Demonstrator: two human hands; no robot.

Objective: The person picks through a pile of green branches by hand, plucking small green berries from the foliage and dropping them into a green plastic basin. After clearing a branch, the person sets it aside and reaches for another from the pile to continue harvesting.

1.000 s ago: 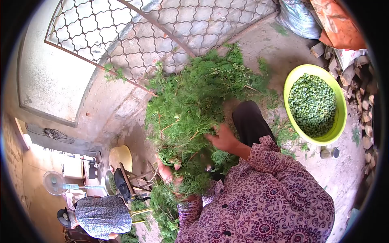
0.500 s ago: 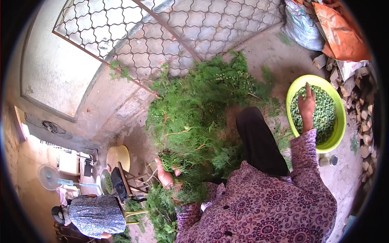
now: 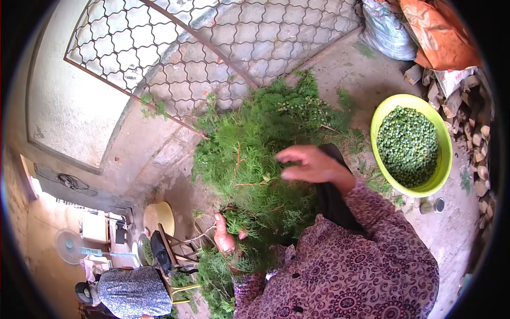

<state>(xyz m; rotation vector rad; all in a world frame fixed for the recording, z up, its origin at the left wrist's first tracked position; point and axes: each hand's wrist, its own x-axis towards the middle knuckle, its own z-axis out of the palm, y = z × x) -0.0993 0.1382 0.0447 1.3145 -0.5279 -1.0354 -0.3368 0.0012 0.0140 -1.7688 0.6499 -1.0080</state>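
Observation:
My left hand (image 3: 225, 237) is closed around a feathery green branch (image 3: 249, 183), low in the middle of the view; the foliage hides some of its fingers. Over the right side of that branch reaches my right hand (image 3: 311, 166), its thumb and fingers apart with nothing between them. A large heap of leafy cuttings (image 3: 289, 109) spreads on the ground beyond both hands, and some sprigs carry small green cones or berries. To the right stands a yellow-green tub (image 3: 447, 139), holding many small round green pieces (image 3: 408, 146).
A metal lattice grille (image 3: 212, 64) borders the heap at the back. Stacked firewood (image 3: 475, 138) and stuffed sacks (image 3: 390, 32) line the right side. A small jar (image 3: 439, 204) sits below the tub. At lower left are another person (image 3: 135, 291), a fan (image 3: 68, 245) and a wooden stool (image 3: 167, 242).
My right hand has left the tub and moved left to the branch. My left hand still holds the branch. The view has shifted slightly.

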